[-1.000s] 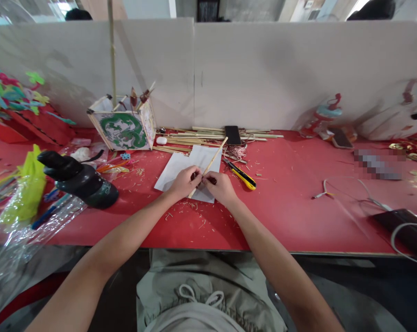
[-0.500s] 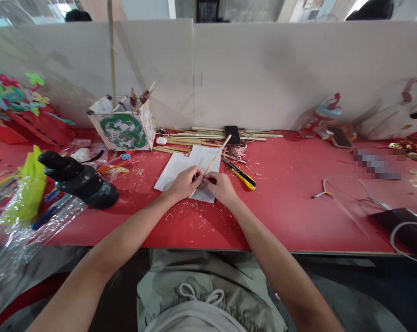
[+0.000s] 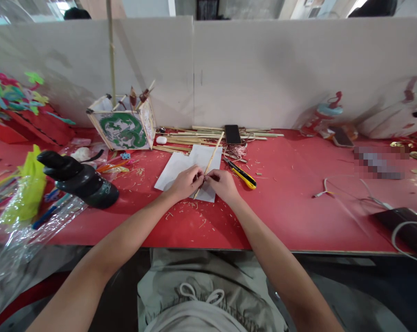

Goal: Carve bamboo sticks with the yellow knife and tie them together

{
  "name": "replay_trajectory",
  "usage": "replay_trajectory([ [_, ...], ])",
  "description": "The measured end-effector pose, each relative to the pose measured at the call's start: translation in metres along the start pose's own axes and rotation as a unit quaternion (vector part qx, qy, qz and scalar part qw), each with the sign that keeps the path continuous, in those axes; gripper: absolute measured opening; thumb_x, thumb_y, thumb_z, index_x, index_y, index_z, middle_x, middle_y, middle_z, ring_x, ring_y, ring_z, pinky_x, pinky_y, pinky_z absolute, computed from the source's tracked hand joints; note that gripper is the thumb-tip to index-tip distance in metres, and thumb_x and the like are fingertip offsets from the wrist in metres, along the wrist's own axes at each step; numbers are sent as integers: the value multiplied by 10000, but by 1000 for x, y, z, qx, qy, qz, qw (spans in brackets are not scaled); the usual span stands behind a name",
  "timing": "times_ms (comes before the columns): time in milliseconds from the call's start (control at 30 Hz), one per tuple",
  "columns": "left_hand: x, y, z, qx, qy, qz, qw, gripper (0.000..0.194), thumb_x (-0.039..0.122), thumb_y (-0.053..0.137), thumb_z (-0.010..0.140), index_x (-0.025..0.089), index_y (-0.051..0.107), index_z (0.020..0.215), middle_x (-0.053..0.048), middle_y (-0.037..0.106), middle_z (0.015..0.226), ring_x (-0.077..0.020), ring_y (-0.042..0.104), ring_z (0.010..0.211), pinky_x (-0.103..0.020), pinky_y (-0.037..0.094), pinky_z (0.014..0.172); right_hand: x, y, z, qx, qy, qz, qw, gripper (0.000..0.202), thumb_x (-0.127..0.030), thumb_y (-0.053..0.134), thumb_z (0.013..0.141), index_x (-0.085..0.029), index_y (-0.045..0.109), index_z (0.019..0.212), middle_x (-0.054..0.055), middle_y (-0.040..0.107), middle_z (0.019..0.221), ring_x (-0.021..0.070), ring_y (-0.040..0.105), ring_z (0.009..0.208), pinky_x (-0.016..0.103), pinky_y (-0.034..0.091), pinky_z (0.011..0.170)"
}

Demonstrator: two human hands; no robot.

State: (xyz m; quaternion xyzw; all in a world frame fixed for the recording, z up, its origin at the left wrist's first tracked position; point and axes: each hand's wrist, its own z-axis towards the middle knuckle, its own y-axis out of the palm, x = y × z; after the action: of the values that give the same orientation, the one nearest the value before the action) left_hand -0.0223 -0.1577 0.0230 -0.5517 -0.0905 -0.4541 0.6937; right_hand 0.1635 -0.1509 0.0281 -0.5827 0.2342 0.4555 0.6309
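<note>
Both of my hands meet on a thin bamboo stick (image 3: pixel 215 152), which slants up and away over white paper (image 3: pixel 175 168). My left hand (image 3: pixel 187 182) pinches it from the left, fingertips curled around its lower part. From the other side my right hand (image 3: pixel 224 184) is closed on the same spot, with thumb and index finger pressed together. The stick's short lower end shows below the fingers. Just right of the paper lies a yellow and black utility knife (image 3: pixel 243 174). Small shavings (image 3: pixel 203 223) are scattered on the red table around the hands.
A square paper lantern with a green dragon (image 3: pixel 123 131) stands at the back left, near a black bottle (image 3: pixel 85 184). Bamboo strips (image 3: pixel 190 139) and a phone (image 3: pixel 232 134) lie by the partition (image 3: pixel 263 69). A cable (image 3: pixel 363 184) and black power bank (image 3: pixel 402 226) are on the right.
The stick has turned to stand steeper, its far tip shifting left and its near end slightly right. Both hands stay closed on it in almost the same place.
</note>
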Motion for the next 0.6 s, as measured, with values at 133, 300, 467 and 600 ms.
replay_trajectory([
  [133, 0, -1, 0, -9, 8, -3, 1000, 187, 350, 451, 1014, 203, 552, 959, -13, 599, 891, -162, 575, 823, -295, 434, 773, -3, -1, -2, 13, -4, -25, 1000, 128, -225, 622, 835, -196, 732, 777, 26, 735, 725, 172, 630, 671, 260, 421, 637],
  [300, 0, -1, 1, 2, 0, -29, 1000, 183, 352, 468, 1003, 200, 561, 963, -14, 603, 906, -160, 579, 847, -288, 431, 781, -6, -2, -4, 32, -32, -44, 998, 111, -229, 630, 853, -203, 726, 803, 17, 735, 741, 167, 625, 668, 261, 398, 631],
  [467, 0, 2, 2, 1, -41, -133, 990, 202, 369, 501, 980, 187, 576, 934, -9, 614, 847, -154, 582, 804, -267, 441, 743, -6, -3, -2, 20, -66, -32, 997, 103, -217, 624, 880, -207, 715, 834, 31, 743, 808, 178, 639, 727, 266, 412, 674],
  [600, 0, 5, 3, -7, -93, -231, 968, 235, 403, 534, 959, 176, 570, 911, 14, 569, 749, -132, 530, 696, -246, 409, 654, -6, -3, -2, 19, -82, -25, 996, 99, -192, 620, 880, -208, 712, 848, 45, 739, 854, 188, 657, 790, 272, 442, 733],
])
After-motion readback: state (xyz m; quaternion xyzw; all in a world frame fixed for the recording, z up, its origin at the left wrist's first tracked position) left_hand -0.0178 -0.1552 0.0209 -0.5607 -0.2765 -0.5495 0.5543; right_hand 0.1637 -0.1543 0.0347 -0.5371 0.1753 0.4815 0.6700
